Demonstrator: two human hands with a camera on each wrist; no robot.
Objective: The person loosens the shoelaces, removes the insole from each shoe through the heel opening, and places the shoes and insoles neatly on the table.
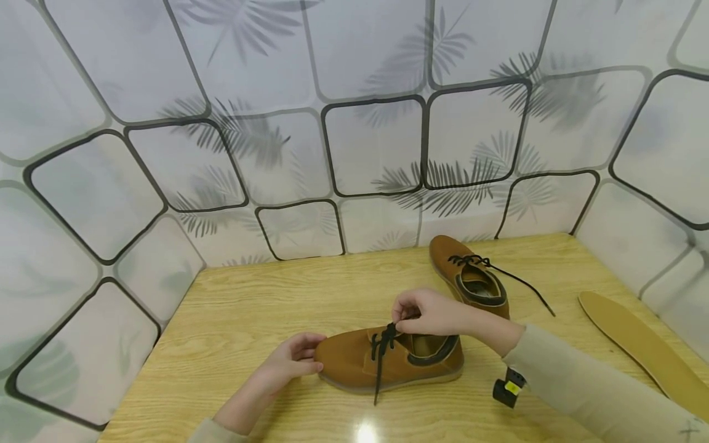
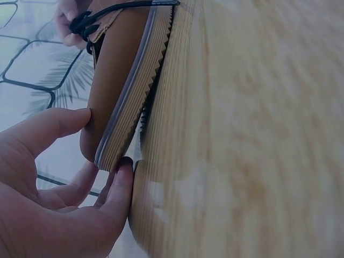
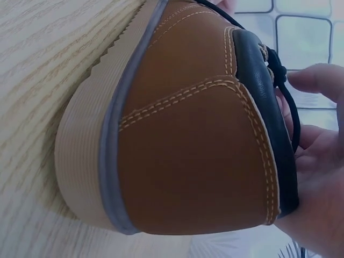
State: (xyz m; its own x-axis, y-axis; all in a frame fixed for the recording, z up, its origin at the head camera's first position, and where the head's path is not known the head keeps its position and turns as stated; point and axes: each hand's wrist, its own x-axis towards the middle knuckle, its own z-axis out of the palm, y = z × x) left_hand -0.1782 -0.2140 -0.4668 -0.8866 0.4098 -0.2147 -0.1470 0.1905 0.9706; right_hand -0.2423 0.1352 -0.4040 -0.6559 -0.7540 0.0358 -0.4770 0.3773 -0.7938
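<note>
A brown leather shoe (image 1: 354, 360) with a black collar lies on its sole, toe to the left. My left hand (image 1: 290, 363) holds its toe; in the left wrist view the thumb (image 2: 72, 121) touches the upper and the fingertips reach the sole's edge (image 2: 115, 145). Above the shoe's opening, my right hand (image 1: 426, 312) pinches the black shoelace (image 1: 389, 332) near its knot. One lace end hangs down over the near side. In the right wrist view the shoe's heel (image 3: 188, 166) fills the middle and partly hides the right fingers.
A second brown shoe (image 1: 448, 255) stands behind on the right, its lace trailing on the wooden table (image 1: 266, 295). A tan insole (image 1: 637, 344) lies at the right. Patterned cloth walls (image 1: 371, 147) rise behind the table and at both sides.
</note>
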